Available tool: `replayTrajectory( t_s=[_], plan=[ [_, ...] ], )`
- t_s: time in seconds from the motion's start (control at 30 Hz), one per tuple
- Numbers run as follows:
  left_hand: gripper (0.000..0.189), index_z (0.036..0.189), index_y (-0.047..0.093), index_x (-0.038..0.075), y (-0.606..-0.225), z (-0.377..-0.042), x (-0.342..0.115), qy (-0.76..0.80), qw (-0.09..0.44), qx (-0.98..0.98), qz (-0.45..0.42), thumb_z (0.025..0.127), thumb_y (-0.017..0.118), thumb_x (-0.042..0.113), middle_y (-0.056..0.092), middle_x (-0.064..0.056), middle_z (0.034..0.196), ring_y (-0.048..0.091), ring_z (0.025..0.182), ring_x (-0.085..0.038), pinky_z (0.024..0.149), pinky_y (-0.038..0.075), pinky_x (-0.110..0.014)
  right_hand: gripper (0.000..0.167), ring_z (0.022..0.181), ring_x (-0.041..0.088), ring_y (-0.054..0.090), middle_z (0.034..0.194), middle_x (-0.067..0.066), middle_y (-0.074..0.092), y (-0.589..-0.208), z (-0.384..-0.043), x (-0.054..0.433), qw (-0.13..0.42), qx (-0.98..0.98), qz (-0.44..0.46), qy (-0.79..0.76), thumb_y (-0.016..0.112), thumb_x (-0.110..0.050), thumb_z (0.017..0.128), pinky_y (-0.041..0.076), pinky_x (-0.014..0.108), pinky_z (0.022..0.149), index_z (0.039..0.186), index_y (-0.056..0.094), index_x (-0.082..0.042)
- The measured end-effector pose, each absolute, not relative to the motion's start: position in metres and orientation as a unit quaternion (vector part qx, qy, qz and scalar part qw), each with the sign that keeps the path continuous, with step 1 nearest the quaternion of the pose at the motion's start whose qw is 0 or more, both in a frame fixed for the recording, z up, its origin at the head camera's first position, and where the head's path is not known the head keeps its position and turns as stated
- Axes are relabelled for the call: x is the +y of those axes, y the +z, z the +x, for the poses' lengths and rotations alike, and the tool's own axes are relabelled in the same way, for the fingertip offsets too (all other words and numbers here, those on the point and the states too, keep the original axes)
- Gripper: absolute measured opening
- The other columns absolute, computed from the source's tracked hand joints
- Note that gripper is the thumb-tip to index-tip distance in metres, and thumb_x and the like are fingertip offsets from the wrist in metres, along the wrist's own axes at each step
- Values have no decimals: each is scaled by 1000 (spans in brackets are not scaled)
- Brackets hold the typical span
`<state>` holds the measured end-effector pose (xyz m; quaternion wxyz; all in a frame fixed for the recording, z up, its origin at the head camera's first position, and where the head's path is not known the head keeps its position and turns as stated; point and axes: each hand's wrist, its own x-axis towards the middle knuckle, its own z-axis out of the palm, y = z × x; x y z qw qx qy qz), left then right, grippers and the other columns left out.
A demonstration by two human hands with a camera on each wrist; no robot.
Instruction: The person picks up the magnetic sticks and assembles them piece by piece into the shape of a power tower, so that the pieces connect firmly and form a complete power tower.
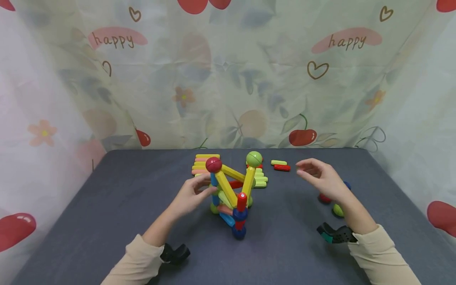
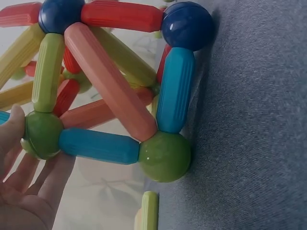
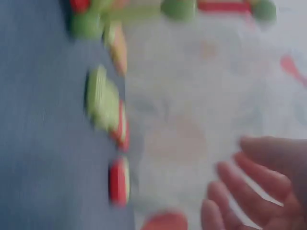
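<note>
A standing frame of glossy coloured balls and ridged, plastic-looking sticks [image 1: 226, 189] stood near the middle of the dark grey table [image 1: 107, 229]. The left hand [image 1: 192, 196] held it from the left, thumb and fingers curled about a glossy green ball [image 2: 43, 136] partway up. The right hand [image 1: 325, 181] hung well apart from the frame on the right, thumb and fingers parted, with nothing in its grasp. Beneath it on the table lay a round red ball [image 1: 323, 199] and a round yellow-green ball [image 1: 338, 211]. Beyond the frame, on the far side, lay ridged yellow-green sticks [image 1: 261, 184] and a ridged red stick [image 1: 282, 168].

The step in hand seemed to be building up the frame while the left hand steadied it. At the near corner, an upright red stick [image 1: 242, 202] ended bare; the next move probably called for a loose ball there, set down gently.
</note>
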<state>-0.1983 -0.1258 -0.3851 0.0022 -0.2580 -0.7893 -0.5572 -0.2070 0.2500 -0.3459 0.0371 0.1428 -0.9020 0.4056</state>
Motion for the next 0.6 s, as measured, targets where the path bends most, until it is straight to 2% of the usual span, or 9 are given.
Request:
replayTrajectory(
  t_s=[0.13,0.3,0.47,0.6],
  plan=[
    [34,123,60,-3,-384,-192,-127,-555,-8,-794,-249,92,65,8,64,-20,118,62,108,-33,89,55,-35,34,93,30,64,110,21,66,-356,-207,288,-9,-935,130,330,66,-19,93,53,35,72,119,61,3],
    [30,119,61,-1,-383,-185,-127,-562,-19,-787,-252,91,67,8,65,-19,114,63,108,-33,85,56,-31,43,80,23,61,106,24,66,-376,-208,314,-36,-957,116,265,76,-18,83,50,35,68,115,62,8],
    [30,118,62,0,-385,-182,-126,-568,-18,-784,-250,90,68,9,65,-18,113,62,109,-33,85,56,-30,41,73,18,55,97,22,67,-386,-209,318,-20,-967,115,228,80,-14,77,45,33,64,107,65,9],
    [30,118,62,2,-386,-180,-126,-567,-19,-787,-242,90,69,11,66,-16,113,61,110,-32,85,56,-29,35,72,16,55,95,19,67,-381,-207,306,5,-961,127,245,78,-15,81,45,31,62,107,66,6]
  ],
)
